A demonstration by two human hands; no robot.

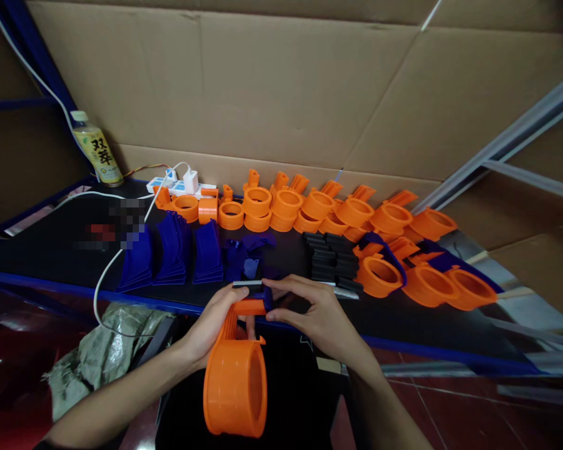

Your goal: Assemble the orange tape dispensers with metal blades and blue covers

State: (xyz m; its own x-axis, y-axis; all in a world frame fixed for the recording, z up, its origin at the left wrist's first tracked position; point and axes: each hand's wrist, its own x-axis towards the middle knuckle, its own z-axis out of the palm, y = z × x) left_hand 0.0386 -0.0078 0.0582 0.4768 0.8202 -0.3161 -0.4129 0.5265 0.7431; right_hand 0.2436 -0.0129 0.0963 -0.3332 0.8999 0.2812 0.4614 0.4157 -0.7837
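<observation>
**Blue end piece [268, 299] pinched at the handle end of an orange tape-dispenser body [228, 387]**

Head view. The dispenser body is held up in front of the near edge of the bench [403, 328], ring lowermost, handle upward. Left hand [213, 319] is closed around the handle, thumb near a toothed metal strip [246, 283] at the top. Right hand [316, 306] is narrow: index finger above and thumb below, with the blue end piece between them. Whether that piece is fully seated cannot be told.

Handling notes (judgement) — a firm left grip close to the joint should stop the heavy-looking ring from twisting the handle. Right-hand pressure is best square and even, since a tilted push could cock the blue part. The left thumb should lie clear of the teeth; it looks close to them.

Surroundings: just beyond the hands, small blue parts [250, 269] lie scattered. Three stacks of curved blue plates [171, 253] stand to their left; black sleeves [329, 257] lie to the right, with more metal strips [346, 292] at their near edge. More orange dispenser bodies [319, 205] line the back, some stacked — others sit at the right. Bottle [98, 152] at far left; white power strip [181, 187] behind.
</observation>
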